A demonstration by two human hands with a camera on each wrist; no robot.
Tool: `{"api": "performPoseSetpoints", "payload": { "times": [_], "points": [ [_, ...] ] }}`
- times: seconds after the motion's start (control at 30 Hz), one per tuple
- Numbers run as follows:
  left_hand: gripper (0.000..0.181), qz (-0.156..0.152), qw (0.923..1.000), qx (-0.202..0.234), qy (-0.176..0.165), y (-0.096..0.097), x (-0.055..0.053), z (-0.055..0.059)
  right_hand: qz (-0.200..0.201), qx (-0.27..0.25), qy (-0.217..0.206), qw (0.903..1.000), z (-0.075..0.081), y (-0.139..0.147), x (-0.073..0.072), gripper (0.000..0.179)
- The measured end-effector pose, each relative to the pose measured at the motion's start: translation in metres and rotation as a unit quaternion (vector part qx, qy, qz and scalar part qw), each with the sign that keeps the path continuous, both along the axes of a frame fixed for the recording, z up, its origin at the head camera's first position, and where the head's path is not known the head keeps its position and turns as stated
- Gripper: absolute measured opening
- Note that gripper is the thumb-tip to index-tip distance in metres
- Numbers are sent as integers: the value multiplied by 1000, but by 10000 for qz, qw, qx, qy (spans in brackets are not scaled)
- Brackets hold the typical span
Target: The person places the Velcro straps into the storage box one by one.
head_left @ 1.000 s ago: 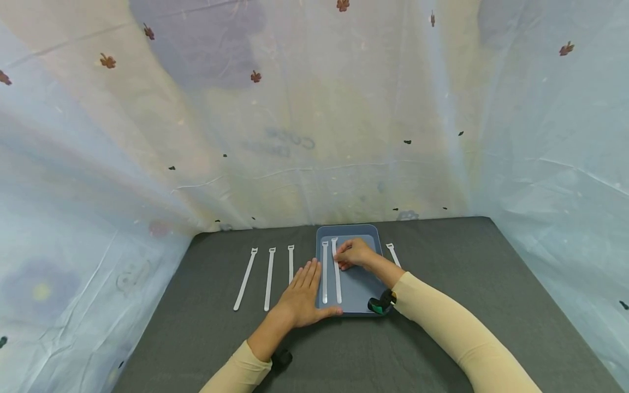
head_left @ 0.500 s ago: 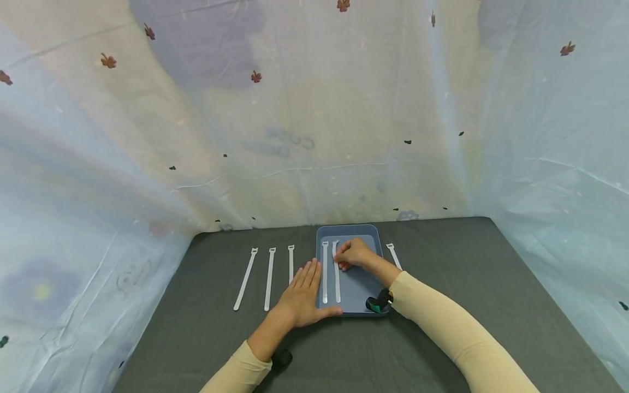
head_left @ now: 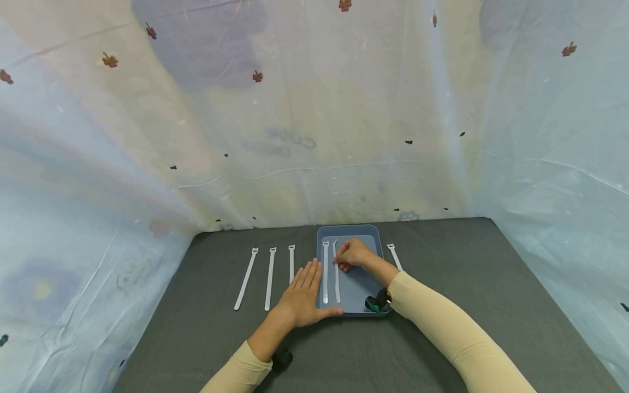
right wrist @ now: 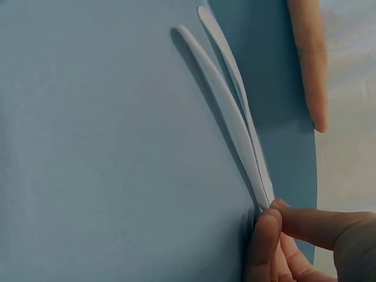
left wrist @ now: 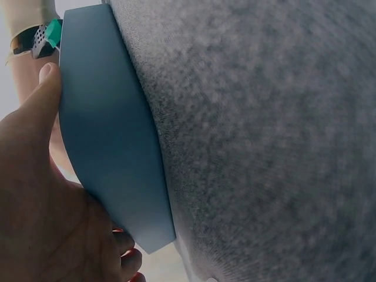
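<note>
1. Right hand (head_left: pixel 355 255) pinches a white strap (head_left: pixel 337 285) between thumb and finger, inside the blue tray (head_left: pixel 356 284), beside a second strap (head_left: pixel 325 275).
2. Left hand (head_left: pixel 301 297), fingers straight, thumb out, rests against the tray; fingertip contact unclear.

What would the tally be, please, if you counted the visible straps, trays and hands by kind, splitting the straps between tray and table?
Tray straps: 2
Table straps: 4
Tray: 1
Hands, left hand and right hand: 2
Total: 9
</note>
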State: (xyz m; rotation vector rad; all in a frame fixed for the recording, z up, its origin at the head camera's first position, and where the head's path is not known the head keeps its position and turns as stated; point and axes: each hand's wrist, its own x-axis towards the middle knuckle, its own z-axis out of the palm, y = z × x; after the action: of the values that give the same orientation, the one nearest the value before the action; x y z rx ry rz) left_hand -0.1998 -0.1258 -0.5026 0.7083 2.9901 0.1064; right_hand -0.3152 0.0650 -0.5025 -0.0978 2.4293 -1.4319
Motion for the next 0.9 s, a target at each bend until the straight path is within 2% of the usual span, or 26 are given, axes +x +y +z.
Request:
{"api": "performPoseSetpoints", "payload": {
  "times": [0.33, 0.9],
  "points": [
    [123, 50, 10000, -44, -40, 0, -1, -2, 178, 411, 166, 9989, 3, 2, 0, 13],
    [124, 64, 10000, -69, -32, 1, -2, -3, 88, 475, 207, 9986, -5, -3, -6, 16]
  ]
}}
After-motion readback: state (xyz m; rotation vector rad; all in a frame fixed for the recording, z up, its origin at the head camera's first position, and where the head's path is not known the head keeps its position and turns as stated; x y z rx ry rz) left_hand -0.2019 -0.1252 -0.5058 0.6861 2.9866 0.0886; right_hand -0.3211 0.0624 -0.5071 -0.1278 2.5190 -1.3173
